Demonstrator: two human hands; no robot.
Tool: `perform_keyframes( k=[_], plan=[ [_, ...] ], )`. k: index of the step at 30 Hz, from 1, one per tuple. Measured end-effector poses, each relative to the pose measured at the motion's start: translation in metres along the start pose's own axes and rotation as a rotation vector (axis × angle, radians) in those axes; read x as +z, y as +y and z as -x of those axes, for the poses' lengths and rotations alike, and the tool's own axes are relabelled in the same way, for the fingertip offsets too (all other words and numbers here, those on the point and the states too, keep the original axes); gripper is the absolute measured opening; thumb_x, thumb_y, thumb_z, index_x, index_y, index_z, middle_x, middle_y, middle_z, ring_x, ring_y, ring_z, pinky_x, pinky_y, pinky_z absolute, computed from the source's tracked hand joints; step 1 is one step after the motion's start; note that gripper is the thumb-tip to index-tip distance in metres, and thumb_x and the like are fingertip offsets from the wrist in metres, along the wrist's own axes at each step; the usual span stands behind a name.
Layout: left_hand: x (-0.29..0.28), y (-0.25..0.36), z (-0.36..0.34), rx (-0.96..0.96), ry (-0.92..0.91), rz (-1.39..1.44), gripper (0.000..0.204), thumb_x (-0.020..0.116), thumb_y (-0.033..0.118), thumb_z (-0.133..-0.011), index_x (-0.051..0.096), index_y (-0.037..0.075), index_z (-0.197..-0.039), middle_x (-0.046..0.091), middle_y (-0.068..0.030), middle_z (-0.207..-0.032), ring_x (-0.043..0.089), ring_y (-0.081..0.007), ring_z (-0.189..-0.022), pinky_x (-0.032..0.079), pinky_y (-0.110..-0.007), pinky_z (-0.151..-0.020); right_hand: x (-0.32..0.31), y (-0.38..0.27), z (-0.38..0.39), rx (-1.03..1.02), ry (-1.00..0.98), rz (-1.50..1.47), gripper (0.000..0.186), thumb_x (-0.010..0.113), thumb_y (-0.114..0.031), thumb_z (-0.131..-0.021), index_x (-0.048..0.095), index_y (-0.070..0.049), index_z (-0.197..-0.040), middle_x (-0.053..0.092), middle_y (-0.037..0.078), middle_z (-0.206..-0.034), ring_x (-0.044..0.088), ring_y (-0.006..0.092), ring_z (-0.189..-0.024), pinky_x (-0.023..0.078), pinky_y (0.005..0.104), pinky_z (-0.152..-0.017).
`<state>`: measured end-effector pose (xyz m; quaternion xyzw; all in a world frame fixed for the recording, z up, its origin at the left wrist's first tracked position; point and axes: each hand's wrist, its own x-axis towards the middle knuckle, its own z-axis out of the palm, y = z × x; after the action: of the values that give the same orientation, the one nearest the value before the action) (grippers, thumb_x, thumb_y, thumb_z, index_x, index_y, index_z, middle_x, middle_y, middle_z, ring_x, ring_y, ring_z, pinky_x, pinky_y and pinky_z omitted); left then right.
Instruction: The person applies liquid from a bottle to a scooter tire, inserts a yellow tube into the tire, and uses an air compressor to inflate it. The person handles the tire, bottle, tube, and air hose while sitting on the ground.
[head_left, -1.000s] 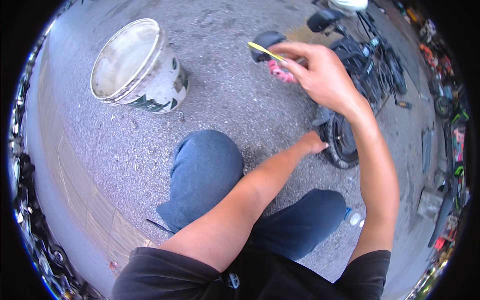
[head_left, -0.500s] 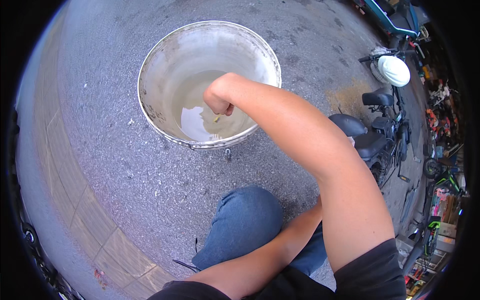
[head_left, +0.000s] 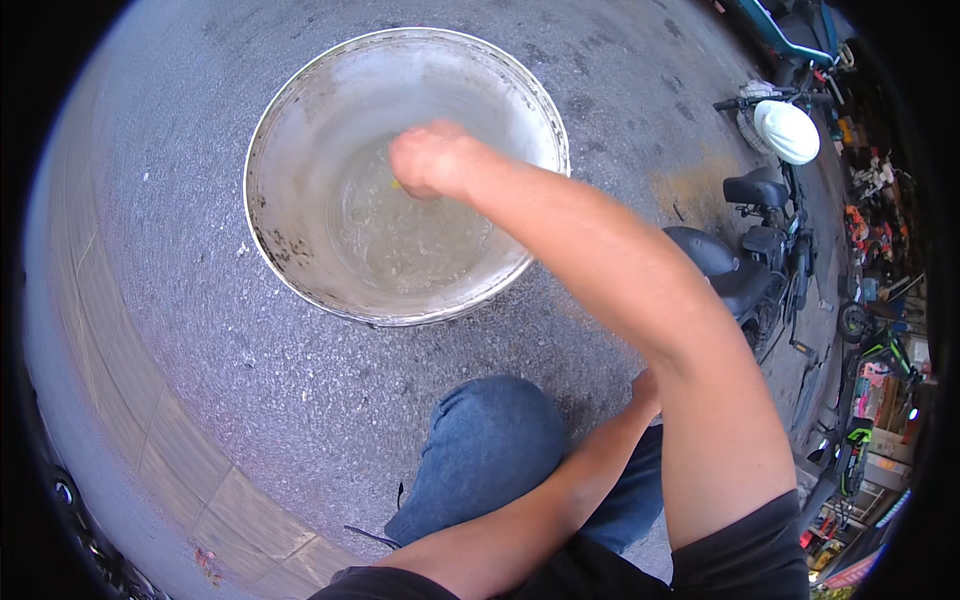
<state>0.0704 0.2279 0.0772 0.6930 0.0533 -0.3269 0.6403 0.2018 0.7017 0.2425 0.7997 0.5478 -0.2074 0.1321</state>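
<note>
Our right hand (head_left: 428, 160) clenches a small yellow item (head_left: 396, 184) within the bucket (head_left: 290, 205) (our left hand (head_left: 646, 388), mostly hidden, we cannot tell).

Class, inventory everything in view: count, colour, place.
Bucket: 1, whitish, upper centre
Water: 1, cloudy, in bucket
Small item: 1, yellow, at right hand
Bike: 1, black, right
Rounded object: 1, white, upper right
Vehicle: 1, teal, top right
Clutter: uncountable, mixed, right edge
Parts: uncountable, dark, lower left
Asphalt: 1, grey, under bucket
Paving tiles: several, tan, lower left
Right hand: 1, bare, inside bucket
Left hand: 1, bare, partly behind right arm
Legs: 2, blue jeans, lower centre
Sleeves: 2, black, bottom
</note>
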Motion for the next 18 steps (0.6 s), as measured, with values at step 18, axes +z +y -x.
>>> perform_keyframes(
  k=[18],
  plan=[
    [0.137, -0.047, -0.045, 0.092, 0.186, 0.447, 0.053, 0.071, 0.052, -0.096, 0.060, -0.001, -0.098, 0.062, -0.0061, -0.082, 0.057, -0.0136, -0.077, 0.049, -0.031, -0.067, 0.382, 0.062, 0.652, 1.280, 0.855, -1.020, 0.035, 0.053, -0.014, -0.101, 0.065, -0.007, -0.134, 0.074, 0.020, -0.102, 0.073, 0.0353, -0.092, 0.057, 0.0419, -0.085]
  ],
)
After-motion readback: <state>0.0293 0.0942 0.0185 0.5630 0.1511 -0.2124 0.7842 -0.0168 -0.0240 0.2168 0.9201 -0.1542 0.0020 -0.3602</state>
